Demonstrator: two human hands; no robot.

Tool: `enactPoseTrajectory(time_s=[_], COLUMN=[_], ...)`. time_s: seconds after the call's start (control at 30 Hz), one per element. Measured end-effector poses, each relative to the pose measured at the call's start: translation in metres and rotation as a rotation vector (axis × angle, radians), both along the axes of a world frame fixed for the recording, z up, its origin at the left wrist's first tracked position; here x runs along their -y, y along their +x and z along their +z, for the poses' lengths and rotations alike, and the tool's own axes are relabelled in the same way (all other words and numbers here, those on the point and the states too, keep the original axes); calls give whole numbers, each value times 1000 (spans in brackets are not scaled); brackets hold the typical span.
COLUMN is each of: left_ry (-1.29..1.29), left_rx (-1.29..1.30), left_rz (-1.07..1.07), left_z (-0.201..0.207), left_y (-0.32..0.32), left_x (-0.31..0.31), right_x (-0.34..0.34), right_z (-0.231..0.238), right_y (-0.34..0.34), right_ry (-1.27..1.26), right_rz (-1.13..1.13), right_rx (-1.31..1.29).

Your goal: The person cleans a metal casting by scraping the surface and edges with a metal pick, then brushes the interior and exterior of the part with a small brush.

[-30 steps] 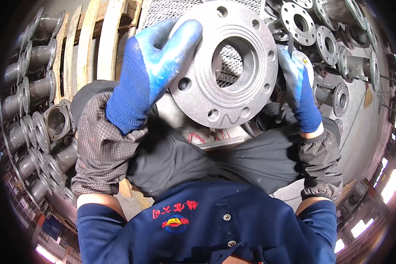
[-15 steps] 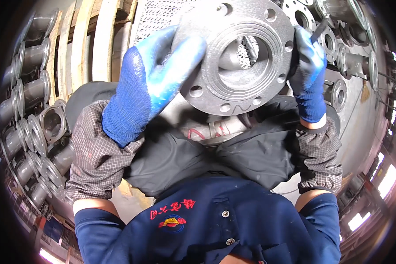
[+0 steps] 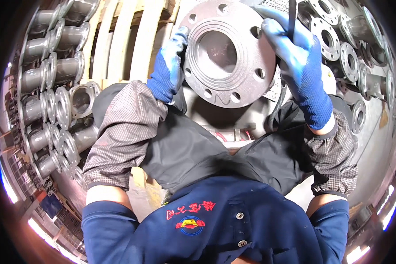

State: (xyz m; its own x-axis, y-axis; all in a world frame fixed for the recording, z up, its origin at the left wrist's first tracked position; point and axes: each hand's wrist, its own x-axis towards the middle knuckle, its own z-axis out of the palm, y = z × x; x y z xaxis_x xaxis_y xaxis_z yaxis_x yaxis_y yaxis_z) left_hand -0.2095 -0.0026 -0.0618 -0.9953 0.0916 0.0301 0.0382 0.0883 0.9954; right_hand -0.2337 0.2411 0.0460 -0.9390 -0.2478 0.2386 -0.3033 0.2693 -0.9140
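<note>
A grey flanged pipe fitting (image 3: 255,90) is raised over my knees, its round flange with a ring of bolt holes turned toward me. Through the bore I see its dull inner wall. My left hand (image 3: 169,66), in a blue coated glove, grips the flange's left edge, the fingertips partly behind it. At the right side my right hand (image 3: 297,66), gloved alike, is closed round the fitting, with some fingers hidden behind it. A slim dark stick (image 3: 291,20) stands up between that hand's fingers; its kind is unclear. A chalky squiggle marks the flange's lower rim.
Rows of similar flanged fittings (image 3: 33,81) are stacked at the left, beside a wooden pallet (image 3: 114,39). More flanged pieces (image 3: 328,42) lie at the right on the grey floor (image 3: 369,127). A dark ribbed hose (image 3: 277,108) hangs near my right knee.
The fitting has turned and tilted, so its bore no longer shows through to the background. My left hand has shifted to the flange's edge, and my right hand has come further over its right side.
</note>
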Motion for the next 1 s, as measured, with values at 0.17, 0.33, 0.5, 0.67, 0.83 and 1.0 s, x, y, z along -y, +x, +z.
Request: enactPoseTrajectory(time_s=[0.17, 0.33, 0.5, 0.67, 0.83, 1.0], left_ry=[-248, -432, -811, -596, -347, -265], left_rx=[-18, -523, -290, -231, -75, -31], left_rz=[65, 32, 22, 123, 133, 188], left_z=[18, 71, 69, 56, 57, 64], left_y=[-6, 12, 21, 23, 27, 19], left_x=[32, -31, -43, -28, -20, -24], right_x=[32, 38, -6, -62, -52, -46], right_z=[7, -11, -1, -29, -97, -141], right_y=[-15, -34, -52, -52, -28, -15], right_ry=[-141, -196, 357, -274, -182, -177], right_rz=[2, 27, 78, -435, -362, 3], right_rx=[172, 215, -686, 471, 664, 443])
